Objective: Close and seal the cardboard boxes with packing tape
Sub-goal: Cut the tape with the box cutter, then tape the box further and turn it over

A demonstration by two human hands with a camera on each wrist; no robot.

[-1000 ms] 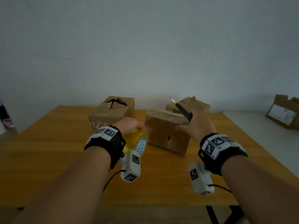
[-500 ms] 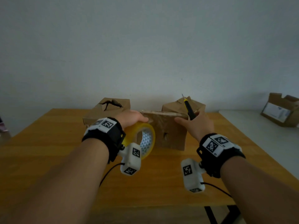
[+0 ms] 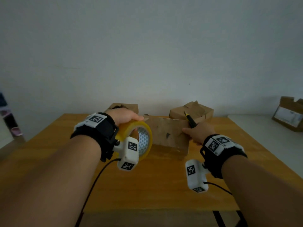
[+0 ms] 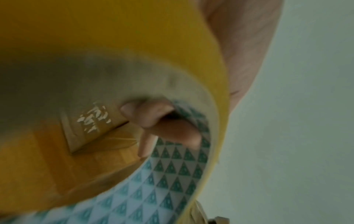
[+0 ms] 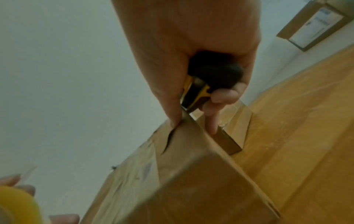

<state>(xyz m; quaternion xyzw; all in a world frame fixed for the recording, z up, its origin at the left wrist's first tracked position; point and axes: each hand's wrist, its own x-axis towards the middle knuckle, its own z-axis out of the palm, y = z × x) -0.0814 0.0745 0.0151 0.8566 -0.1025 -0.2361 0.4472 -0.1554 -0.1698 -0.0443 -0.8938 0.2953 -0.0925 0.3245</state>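
A brown cardboard box [image 3: 168,136] [image 5: 182,174] stands on the wooden table [image 3: 155,185], between my two hands. My left hand [image 3: 126,117] grips a yellow roll of packing tape [image 3: 139,138] [image 4: 134,45] at the box's left top corner, with fingers curled through the roll's patterned core [image 4: 162,121]. My right hand [image 3: 196,133] holds a black and yellow utility knife [image 3: 190,120] [image 5: 201,87] while its thumb and a finger touch the box's right top edge. Two more cardboard boxes stand behind: one at the back left [image 3: 129,107], one at the back right [image 3: 195,110].
A white surface [image 3: 262,126] adjoins the table on the right and carries a labelled cardboard box [image 3: 288,113] [image 5: 314,22]. A pale wall stands close behind the table. Cables trail from both wrist cameras over the table's front.
The view has dropped lower, so the box's top is now seen edge-on. Both hands have stayed at the middle box's top corners, and the tape roll has turned to show its core.
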